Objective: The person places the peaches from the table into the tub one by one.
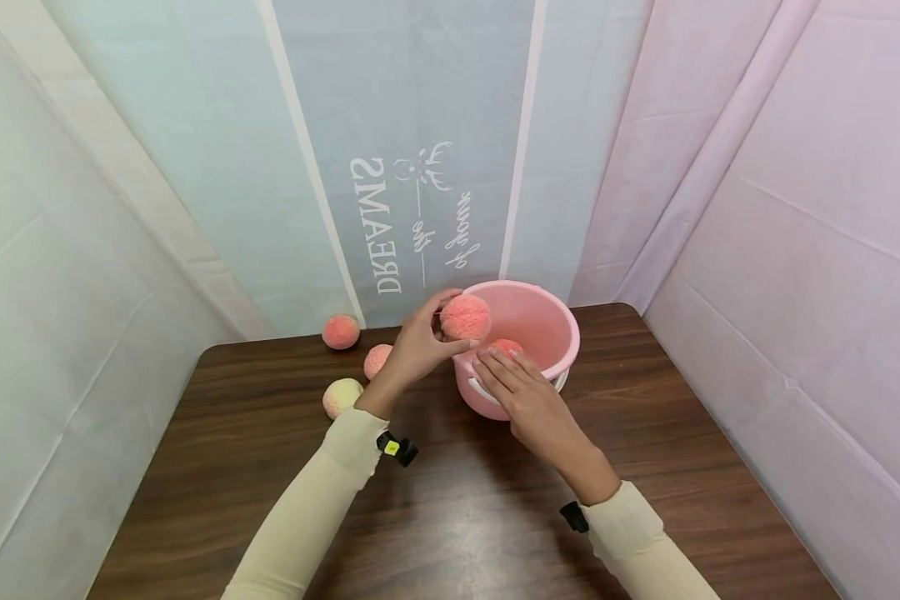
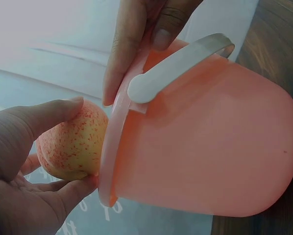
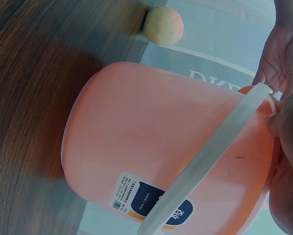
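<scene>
My left hand (image 1: pixel 417 346) holds a red-and-yellow peach (image 1: pixel 466 319) between thumb and fingers, at the left rim of a pink bucket (image 1: pixel 574 343). In the left wrist view this peach shows red speckles over yellow and overlaps the bucket's rim. The right hand (image 1: pixel 531 404) grips the near rim, its thumb (image 2: pixel 162 39) on the outer wall and its fingers reaching over the edge. Inside the bucket, a second reddish peach (image 1: pixel 507 345) shows just beyond those fingers. The bucket stands upright on the table, its white handle (image 3: pixel 205 156) hanging down against its side.
Left of the bucket on the brown wooden table (image 1: pixel 450 517) lie a red peach (image 1: pixel 341 332), a pink peach (image 1: pixel 376 360) partly behind the left wrist, and a pale yellow peach (image 1: pixel 342 397). A printed curtain (image 1: pixel 420 100) hangs along the table's back edge.
</scene>
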